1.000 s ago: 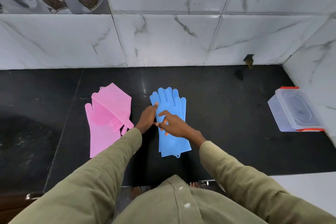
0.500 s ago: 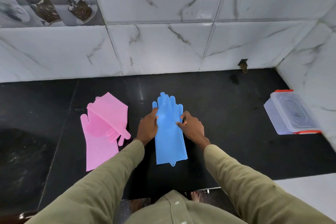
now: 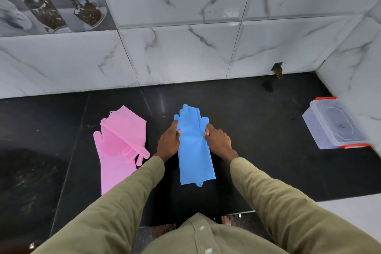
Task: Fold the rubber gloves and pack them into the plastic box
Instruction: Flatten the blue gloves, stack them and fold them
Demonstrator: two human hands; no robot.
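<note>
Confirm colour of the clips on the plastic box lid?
Orange-red clips at both ends of the clear plastic box, seen in the head view.

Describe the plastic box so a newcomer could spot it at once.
Follow the black counter to its far right, where it meets the marble side wall. The box sits there, lid on: clear plastic with orange clips, unlike the soft pink and blue gloves.

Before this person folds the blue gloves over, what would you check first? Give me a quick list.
1. Blue gloves stacked flat on the counter: ok.
2. Left hand pinching the left edge: ok.
3. Right hand pinching the right edge: ok.
4. Pink gloves apart from the blue pair: ok.
5. Plastic box open and ready: not ok, its lid looks on.
6. Box empty inside: cannot tell.
</note>
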